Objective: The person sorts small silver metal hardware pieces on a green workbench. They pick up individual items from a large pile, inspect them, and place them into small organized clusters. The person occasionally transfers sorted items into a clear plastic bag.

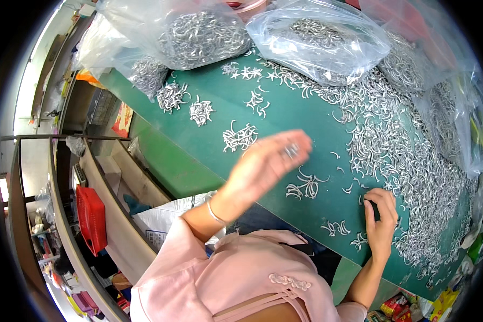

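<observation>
Curved metal pieces (pixel 392 145) form a broad heap. Left of the heap, the left hand (pixel 268 163) grasps a few; at the heap's edge, the right hand (pixel 382 219) curls, grip unverifiable. Loose fingers could spill pieces.

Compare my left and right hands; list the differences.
The left hand is blurred and has silvery pieces in it; the right hand is sharper and curled, with none plainly held. The left hand has a pale bracelet at its wrist; the right hand shows none. Both are ungloved.
</observation>
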`<state>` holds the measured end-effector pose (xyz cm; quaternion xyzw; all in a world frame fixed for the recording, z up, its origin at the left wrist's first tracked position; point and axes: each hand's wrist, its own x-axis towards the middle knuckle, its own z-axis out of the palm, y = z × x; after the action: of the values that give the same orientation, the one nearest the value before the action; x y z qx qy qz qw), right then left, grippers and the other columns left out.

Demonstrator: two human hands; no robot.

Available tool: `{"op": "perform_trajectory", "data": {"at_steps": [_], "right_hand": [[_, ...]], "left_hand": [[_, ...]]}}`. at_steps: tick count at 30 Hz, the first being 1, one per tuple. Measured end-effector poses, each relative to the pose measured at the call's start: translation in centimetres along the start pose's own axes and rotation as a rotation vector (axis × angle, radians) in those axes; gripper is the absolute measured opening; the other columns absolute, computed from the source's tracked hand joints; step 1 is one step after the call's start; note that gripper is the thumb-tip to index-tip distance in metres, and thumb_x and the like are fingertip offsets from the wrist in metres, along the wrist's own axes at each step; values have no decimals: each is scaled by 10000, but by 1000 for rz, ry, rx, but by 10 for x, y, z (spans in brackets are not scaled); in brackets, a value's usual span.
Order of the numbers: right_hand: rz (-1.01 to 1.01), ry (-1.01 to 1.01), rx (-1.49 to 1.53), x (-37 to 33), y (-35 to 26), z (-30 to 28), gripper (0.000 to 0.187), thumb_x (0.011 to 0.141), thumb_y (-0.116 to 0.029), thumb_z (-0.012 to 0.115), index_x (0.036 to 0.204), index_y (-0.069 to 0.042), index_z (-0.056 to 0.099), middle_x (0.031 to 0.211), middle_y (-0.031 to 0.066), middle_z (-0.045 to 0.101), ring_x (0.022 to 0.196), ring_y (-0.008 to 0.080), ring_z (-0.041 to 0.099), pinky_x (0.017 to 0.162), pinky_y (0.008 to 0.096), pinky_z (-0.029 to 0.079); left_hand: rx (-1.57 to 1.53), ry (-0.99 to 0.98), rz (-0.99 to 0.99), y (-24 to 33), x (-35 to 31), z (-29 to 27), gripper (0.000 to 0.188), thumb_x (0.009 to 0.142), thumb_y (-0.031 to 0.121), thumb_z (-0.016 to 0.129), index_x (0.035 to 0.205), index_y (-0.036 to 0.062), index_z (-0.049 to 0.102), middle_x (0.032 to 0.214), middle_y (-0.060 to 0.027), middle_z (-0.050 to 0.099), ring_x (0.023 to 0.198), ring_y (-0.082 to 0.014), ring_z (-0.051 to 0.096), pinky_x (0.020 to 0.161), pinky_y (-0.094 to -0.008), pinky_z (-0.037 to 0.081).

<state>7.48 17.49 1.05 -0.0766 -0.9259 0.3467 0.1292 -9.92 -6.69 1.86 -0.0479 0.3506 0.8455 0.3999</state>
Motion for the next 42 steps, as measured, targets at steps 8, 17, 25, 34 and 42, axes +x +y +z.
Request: {"op": "perform_trajectory", "data": {"at_steps": [8,17,25,34,42], "right_hand": [[9,22,32,-1,5,3,125,793,59,675,905,27,631,940,142,637,872,323,591,841,391,454],[30,29,17,1,6,-3,129,814,24,689,931,22,635,942,154,621,913,338,599,828,383,472],[118,-17,-178,3,-9,6,355,791,-21,738,1101,10,567,1027,161,549,944,400,589,796,455,485],[186,-99,-44,-3,-8,18,237,835,41,653,1047,20,551,1031,166,526,939,393,588,768,456,495],[125,-125,15,0,2,23,407,805,75,672,1176,22,512,1168,204,494,1044,428,564,852,457,488]], "left_hand": [[324,407,442,69,35,-55,418,1008,134,481,1322,-142,484,1323,-245,560,1230,-315,553,1091,-408,426],[625,395,571,56,36,-45,487,989,163,570,1407,-61,459,1440,-215,496,1362,-322,460,1133,-446,351],[1206,-68,426,-1,4,3,345,919,2,612,1263,8,607,1227,-105,606,1023,-196,622,838,-311,513],[1734,-314,554,-56,43,34,446,814,-6,703,1238,26,570,1202,-132,520,1105,-337,510,925,-414,454],[1695,-390,497,-64,47,26,256,842,-21,652,1088,4,586,1032,-148,533,948,-355,563,831,-428,474]]}}
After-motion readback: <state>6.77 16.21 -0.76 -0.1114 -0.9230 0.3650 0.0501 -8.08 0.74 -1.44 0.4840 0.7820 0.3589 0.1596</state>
